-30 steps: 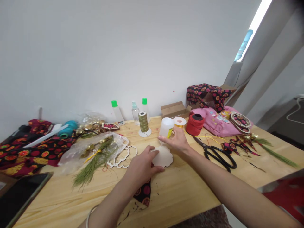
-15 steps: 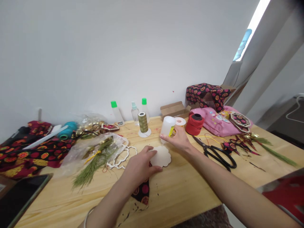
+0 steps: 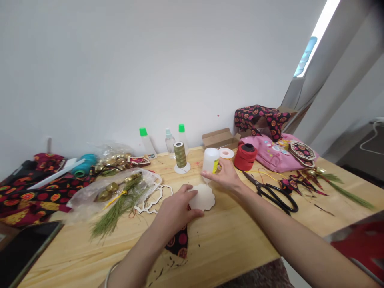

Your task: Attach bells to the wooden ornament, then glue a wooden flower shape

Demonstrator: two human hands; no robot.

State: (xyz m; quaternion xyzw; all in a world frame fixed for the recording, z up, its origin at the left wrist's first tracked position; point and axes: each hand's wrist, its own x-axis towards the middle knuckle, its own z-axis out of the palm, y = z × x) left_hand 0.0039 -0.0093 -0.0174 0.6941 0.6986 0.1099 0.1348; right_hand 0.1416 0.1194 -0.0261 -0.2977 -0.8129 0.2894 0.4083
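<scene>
My left hand point(image 3: 178, 206) rests on the table with its fingers and thumb at the left edge of a pale scalloped board point(image 3: 202, 198), holding it down. Under that hand, a piece of dark patterned fabric point(image 3: 179, 243) sticks out toward me. My right hand point(image 3: 225, 176) grips a translucent white bottle point(image 3: 210, 158) with a yellow label. The bottle stands base up just behind the board, and its lower end is partly hidden. Scalloped frames point(image 3: 154, 199) lie left of my left hand.
An olive thread spool point(image 3: 180, 155) and green-capped bottles point(image 3: 147, 144) stand behind. To the right are a white tape roll point(image 3: 227, 153), red thread point(image 3: 245, 157), black scissors point(image 3: 274, 194) and a pink bag point(image 3: 265, 154). A green tassel point(image 3: 115, 216) and patterned cloth point(image 3: 45, 194) lie left.
Both hands keep nearly the same position and hold. The whole view has shifted very slightly.
</scene>
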